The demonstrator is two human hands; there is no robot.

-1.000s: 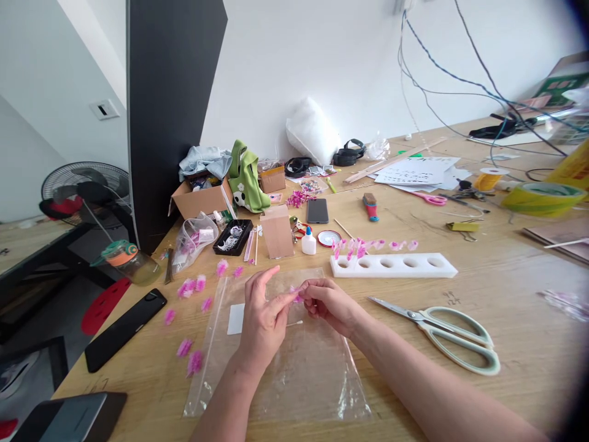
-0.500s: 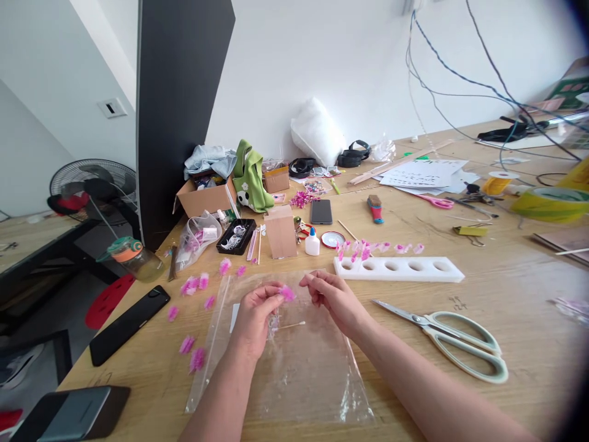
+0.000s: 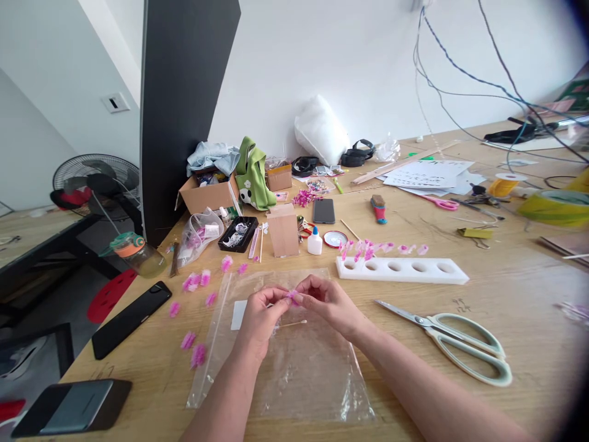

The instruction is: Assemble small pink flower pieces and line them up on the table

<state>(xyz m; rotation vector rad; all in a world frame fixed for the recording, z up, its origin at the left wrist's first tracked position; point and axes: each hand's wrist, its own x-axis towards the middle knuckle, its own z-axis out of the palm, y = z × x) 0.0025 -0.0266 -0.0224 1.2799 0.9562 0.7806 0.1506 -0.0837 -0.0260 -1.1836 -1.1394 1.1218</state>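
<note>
Pinching a tiny pink tufted piece [image 3: 292, 296] between them, the left hand [image 3: 258, 316] and right hand [image 3: 327, 302] meet fingertip to fingertip above a clear zip-top plastic bag [image 3: 294, 368] lying flat on the wooden table [image 3: 506, 294]. No writing is legible anywhere; the bag's white label patch [image 3: 238, 314] looks blank. The pink piece is too small and too covered by fingers to tell its axis. A thin cotton swab [image 3: 292, 323] lies beneath the hands, running left to right. Pale green-handled scissors [image 3: 453, 337] rest well to the right, blades pointing left.
</note>
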